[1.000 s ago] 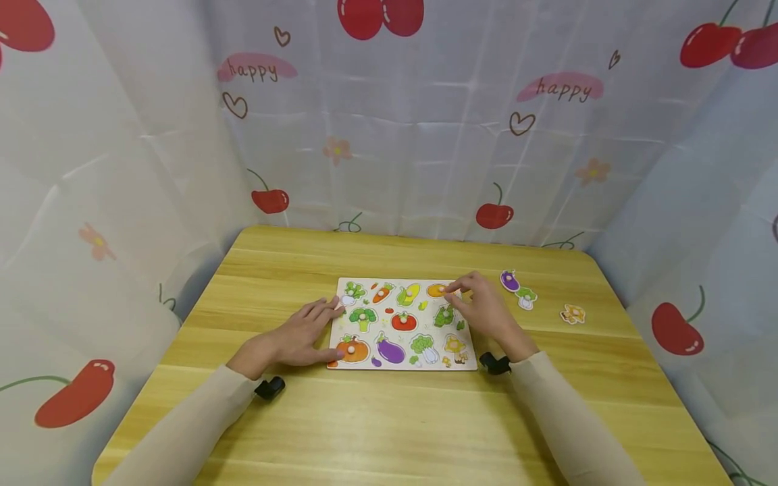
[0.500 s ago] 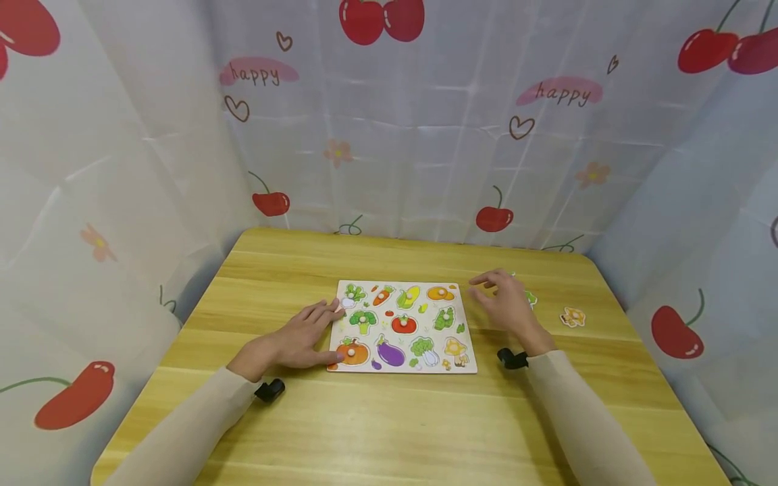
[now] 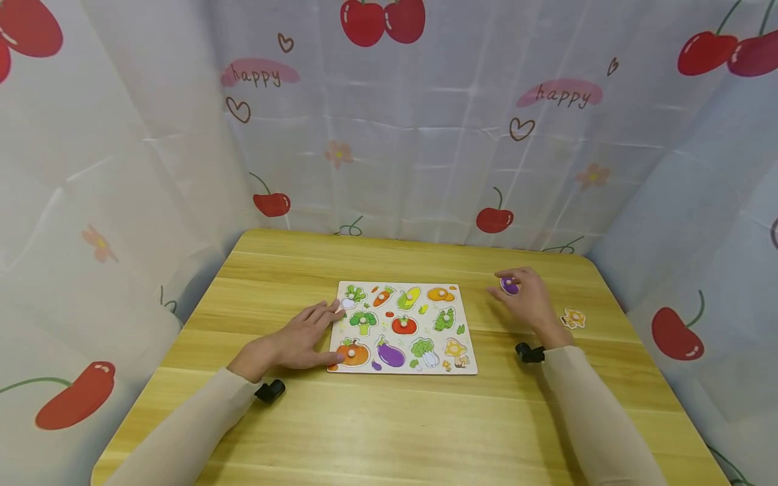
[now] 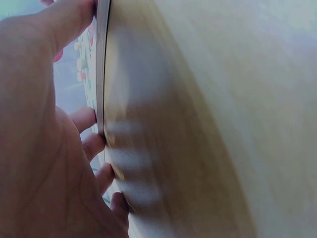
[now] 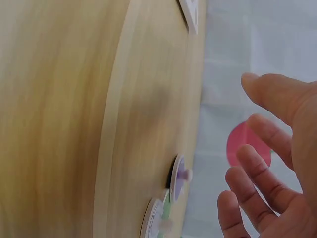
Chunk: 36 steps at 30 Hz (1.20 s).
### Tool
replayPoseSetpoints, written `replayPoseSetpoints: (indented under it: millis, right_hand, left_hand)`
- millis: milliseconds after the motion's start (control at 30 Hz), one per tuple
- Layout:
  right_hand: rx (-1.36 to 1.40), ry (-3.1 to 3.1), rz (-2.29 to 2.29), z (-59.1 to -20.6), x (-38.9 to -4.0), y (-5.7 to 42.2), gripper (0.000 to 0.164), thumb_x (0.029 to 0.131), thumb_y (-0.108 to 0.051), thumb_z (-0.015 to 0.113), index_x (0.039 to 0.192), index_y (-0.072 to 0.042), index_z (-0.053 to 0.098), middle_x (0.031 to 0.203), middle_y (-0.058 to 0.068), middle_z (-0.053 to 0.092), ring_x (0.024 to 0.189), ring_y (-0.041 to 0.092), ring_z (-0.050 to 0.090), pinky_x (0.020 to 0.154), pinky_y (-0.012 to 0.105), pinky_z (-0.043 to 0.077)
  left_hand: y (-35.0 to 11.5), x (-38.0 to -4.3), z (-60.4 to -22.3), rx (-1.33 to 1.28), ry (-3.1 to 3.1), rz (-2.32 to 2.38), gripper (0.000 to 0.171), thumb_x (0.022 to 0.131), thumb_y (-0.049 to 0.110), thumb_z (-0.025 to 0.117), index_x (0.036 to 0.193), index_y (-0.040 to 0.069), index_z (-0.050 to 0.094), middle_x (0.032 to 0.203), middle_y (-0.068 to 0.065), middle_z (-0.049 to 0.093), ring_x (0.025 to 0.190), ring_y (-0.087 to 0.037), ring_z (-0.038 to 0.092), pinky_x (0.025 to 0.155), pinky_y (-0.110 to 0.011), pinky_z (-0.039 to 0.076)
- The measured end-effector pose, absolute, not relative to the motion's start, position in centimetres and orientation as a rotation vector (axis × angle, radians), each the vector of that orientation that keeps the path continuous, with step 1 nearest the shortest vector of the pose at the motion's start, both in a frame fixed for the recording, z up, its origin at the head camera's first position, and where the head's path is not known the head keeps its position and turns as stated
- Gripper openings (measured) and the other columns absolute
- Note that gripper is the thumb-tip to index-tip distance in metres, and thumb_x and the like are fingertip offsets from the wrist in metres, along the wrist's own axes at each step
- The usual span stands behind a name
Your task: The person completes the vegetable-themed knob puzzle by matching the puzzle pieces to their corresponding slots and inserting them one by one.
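A vegetable puzzle board lies on the table. My left hand rests at its left side, fingertips on the edge and thumb by the pumpkin piece. The left wrist view shows the fingers along the board's edge. My right hand hovers with parted fingers around the eggplant piece. In the right wrist view, thumb and fingers stay apart above the knobbed eggplant piece, with the cabbage piece beside it. That cabbage piece is hidden under the hand in the head view.
A mushroom piece lies on the wooden table right of my right hand. Knobbed pieces such as the tomato and corn sit in the board. A curtain with cherry prints surrounds the table's back and sides.
My right hand has left the orange-coloured piece at the board's top right and moved right, over to the eggplant piece. The left hand and the board stay in place.
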State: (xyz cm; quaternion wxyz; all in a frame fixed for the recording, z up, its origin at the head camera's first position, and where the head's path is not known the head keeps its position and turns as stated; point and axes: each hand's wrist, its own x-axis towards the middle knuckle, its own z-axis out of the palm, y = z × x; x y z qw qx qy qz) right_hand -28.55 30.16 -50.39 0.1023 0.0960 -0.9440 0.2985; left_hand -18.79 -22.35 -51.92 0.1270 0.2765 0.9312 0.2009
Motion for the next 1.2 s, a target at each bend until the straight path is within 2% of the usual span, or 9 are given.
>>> replayPoseSetpoints:
  millis: [233, 467, 733, 967, 1200]
  right_hand:
    - [0.229, -2.844, 0.891, -50.7, -29.0, 31.5, 0.061, 0.106, -0.035, 0.089, 0.153, 0.001, 0.072, 0.152, 0.034, 0.063, 0.136, 0.056, 0.064, 0.114, 0.072, 0.055]
    - [0.207, -2.861, 0.890, -51.3, -30.0, 32.6, 0.066, 0.106, -0.036, 0.089, 0.153, 0.005, 0.070, 0.153, 0.037, 0.069, 0.133, 0.058, 0.069, 0.114, 0.072, 0.058]
    - [0.097, -2.910, 0.908, -52.2, -31.0, 33.3, 0.053, 0.112, -0.032, 0.081, 0.148, 0.006, 0.073, 0.144, 0.035, 0.072, 0.129, 0.052, 0.071, 0.112, 0.068, 0.059]
    - [0.043, -2.923, 0.894, -52.3, -31.3, 33.2, 0.039, 0.114, -0.030, 0.078, 0.133, 0.004, 0.080, 0.128, 0.029, 0.081, 0.115, 0.046, 0.075, 0.103, 0.062, 0.061]
    - [0.020, -2.916, 0.893, -52.6, -31.4, 33.3, 0.034, 0.115, -0.029, 0.077, 0.129, 0.002, 0.083, 0.125, 0.027, 0.083, 0.113, 0.045, 0.077, 0.100, 0.057, 0.061]
  left_hand:
    - [-22.5, -18.9, -52.2, 0.794, 2.712, 0.599, 0.102, 0.111, 0.061, 0.074, 0.183, 0.003, 0.030, 0.195, -0.023, 0.021, 0.180, -0.055, 0.018, 0.144, -0.075, 0.021]
    - [-22.5, -18.9, -52.2, 0.794, 2.712, 0.591, 0.103, 0.111, 0.062, 0.073, 0.183, 0.003, 0.030, 0.195, -0.023, 0.020, 0.180, -0.054, 0.018, 0.144, -0.074, 0.021]
    - [-22.5, -18.9, -52.1, 0.791, 2.706, 0.591, 0.103, 0.111, 0.062, 0.073, 0.184, 0.003, 0.029, 0.195, -0.023, 0.019, 0.180, -0.054, 0.018, 0.144, -0.074, 0.021]
    - [-22.6, -18.9, -52.3, 0.786, 2.706, 0.580, 0.104, 0.111, 0.065, 0.072, 0.184, 0.005, 0.029, 0.196, -0.021, 0.019, 0.181, -0.054, 0.017, 0.144, -0.075, 0.021]
    - [-22.6, -18.9, -52.3, 0.780, 2.705, 0.580, 0.104, 0.111, 0.065, 0.071, 0.185, 0.006, 0.028, 0.196, -0.021, 0.019, 0.181, -0.053, 0.017, 0.144, -0.075, 0.021]
